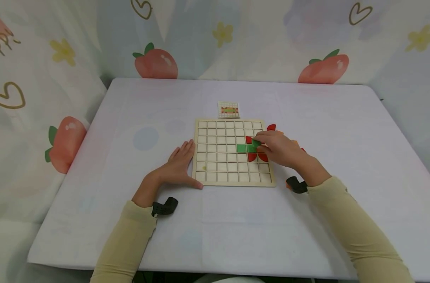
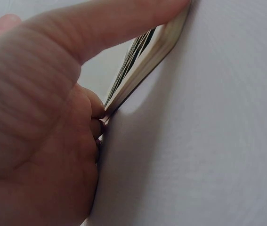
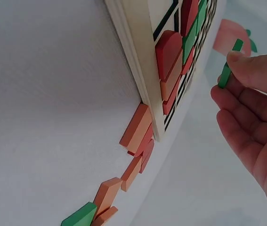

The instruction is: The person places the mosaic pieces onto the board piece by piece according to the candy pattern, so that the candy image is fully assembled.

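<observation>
A wooden grid board (image 1: 222,173) lies on the white table. My left hand (image 1: 177,167) rests along its left side, fingers spread straight and thumb at the near left corner. In the left wrist view the thumb (image 2: 109,28) crosses the board's edge. My right hand (image 1: 282,149) pinches a green block (image 3: 224,77) between thumb and fingertips, above the board's right part. Under it, green blocks (image 1: 241,148) form a short row, with red pieces (image 1: 252,157) on both sides. An orange block (image 3: 171,77) sits between red pieces near the right edge.
A small pattern card (image 1: 229,110) lies just beyond the board's far edge. Loose orange blocks (image 3: 137,127), red pieces (image 1: 271,127) and a green block (image 3: 79,215) are scattered along the board's right side, partly hidden by my right arm in the head view.
</observation>
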The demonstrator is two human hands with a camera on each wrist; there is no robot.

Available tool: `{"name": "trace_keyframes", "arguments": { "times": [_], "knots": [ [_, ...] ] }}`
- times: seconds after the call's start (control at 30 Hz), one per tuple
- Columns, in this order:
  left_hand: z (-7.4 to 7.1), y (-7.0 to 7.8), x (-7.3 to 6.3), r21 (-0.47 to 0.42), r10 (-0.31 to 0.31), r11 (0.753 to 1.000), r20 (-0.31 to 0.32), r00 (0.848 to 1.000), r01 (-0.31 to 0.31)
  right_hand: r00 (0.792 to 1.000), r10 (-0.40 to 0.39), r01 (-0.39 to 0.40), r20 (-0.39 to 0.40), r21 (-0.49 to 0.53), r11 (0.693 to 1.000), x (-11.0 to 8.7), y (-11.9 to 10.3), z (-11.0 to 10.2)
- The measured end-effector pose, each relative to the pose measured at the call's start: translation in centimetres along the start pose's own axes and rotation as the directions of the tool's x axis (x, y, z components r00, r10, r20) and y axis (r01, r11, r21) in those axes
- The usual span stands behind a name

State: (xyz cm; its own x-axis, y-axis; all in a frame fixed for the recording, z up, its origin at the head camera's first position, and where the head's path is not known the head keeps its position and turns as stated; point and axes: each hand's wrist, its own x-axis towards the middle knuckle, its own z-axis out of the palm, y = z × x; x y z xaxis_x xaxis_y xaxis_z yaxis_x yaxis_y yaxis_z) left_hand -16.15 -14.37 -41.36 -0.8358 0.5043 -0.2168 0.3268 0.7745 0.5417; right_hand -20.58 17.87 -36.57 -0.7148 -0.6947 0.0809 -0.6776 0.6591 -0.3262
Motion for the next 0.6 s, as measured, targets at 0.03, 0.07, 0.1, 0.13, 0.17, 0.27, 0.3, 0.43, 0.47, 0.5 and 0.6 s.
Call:
{"name": "trace_keyframes", "arguments": {
  "times": [0.03,0.07,0.1,0.13,0.17,0.27,0.3,0.43,0.47,0.5,0.6],
  "knots": [
    [0.0,0.0,0.0,0.002,0.0,1.0,0.0,1.0,0.0,1.0,-0.003,0.003,-0.002,-0.003,1.0,0.1,-0.1,0.0],
    [0.0,-0.1,0.0,0.003,0.0,1.0,0.0,1.0,0.0,1.0,-0.001,0.001,-0.002,-0.004,1.0,0.1,-0.1,0.1],
    [0.0,-0.1,0.0,0.005,0.0,1.0,0.001,1.0,0.0,1.0,0.006,-0.006,0.002,-0.005,1.0,0.2,-0.1,0.1],
    [0.0,-0.1,0.0,0.004,-0.001,1.0,0.002,1.0,0.001,1.0,0.01,-0.01,0.009,-0.007,1.0,0.3,-0.2,0.1],
    [-0.1,-0.1,0.1,0.004,-0.002,1.0,0.004,1.0,0.002,1.0,0.017,-0.016,0.018,-0.007,1.0,0.4,-0.3,0.1],
    [-0.1,-0.2,0.1,0.0,-0.003,1.0,0.006,1.0,0.003,0.998,0.049,-0.049,0.046,-0.007,0.999,0.8,-0.9,0.2],
    [-0.2,-0.1,0.1,-0.001,-0.004,1.0,0.008,1.0,0.004,0.997,0.057,-0.056,0.053,-0.01,0.998,1.0,-1.2,0.3],
    [-0.2,-0.1,0.1,-0.009,0.0,1.0,0.008,1.0,0.001,0.996,0.075,-0.074,0.043,-0.018,0.997,1.6,-1.9,0.6],
    [-0.2,0.0,0.1,-0.01,-0.001,1.0,0.009,1.0,0.001,0.996,0.075,-0.074,0.039,-0.019,0.997,1.7,-2.0,0.7],
    [-0.2,0.0,0.1,-0.01,-0.001,1.0,0.009,1.0,0.001,0.997,0.07,-0.069,0.033,-0.018,0.997,1.8,-2.0,0.8],
    [-0.2,0.0,0.0,-0.012,-0.002,1.0,0.011,1.0,0.002,0.998,0.056,-0.055,0.023,-0.013,0.998,2.1,-2.2,1.1]
  ]
}}
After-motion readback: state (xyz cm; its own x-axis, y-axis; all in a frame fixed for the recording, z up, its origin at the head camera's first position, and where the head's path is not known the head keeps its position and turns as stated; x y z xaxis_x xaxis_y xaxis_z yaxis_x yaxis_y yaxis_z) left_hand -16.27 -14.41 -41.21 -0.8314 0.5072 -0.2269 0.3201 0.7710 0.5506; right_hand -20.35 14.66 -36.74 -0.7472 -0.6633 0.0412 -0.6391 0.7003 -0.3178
